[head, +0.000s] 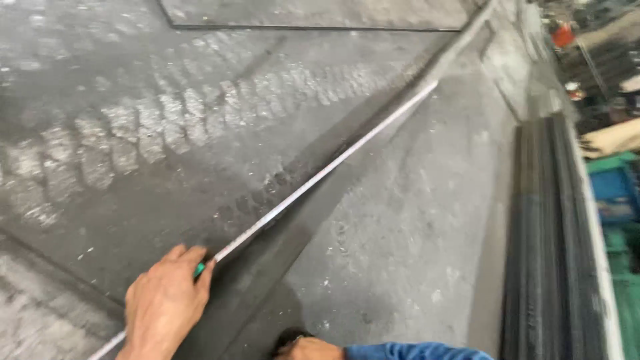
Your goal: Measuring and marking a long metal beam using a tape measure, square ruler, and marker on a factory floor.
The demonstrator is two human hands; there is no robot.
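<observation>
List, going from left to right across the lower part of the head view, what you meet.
Left hand pressing on the long pale strip → dark metal sheet → right hand with blue sleeve → dark stacked bars → blue and green bins.

There is one view only, from a camera on the person's head. It looks steeply down and forward across dark steel plate (200,133), tilted so the plate's edges run on a slant. The left hand (163,303) sits close under the lens at the bottom edge, and the right hand (310,348) barely enters the frame. A long rule (327,170) runs diagonally away toward the upper right. The far right edge takes in a bundle of bars (543,233), blurred.
</observation>
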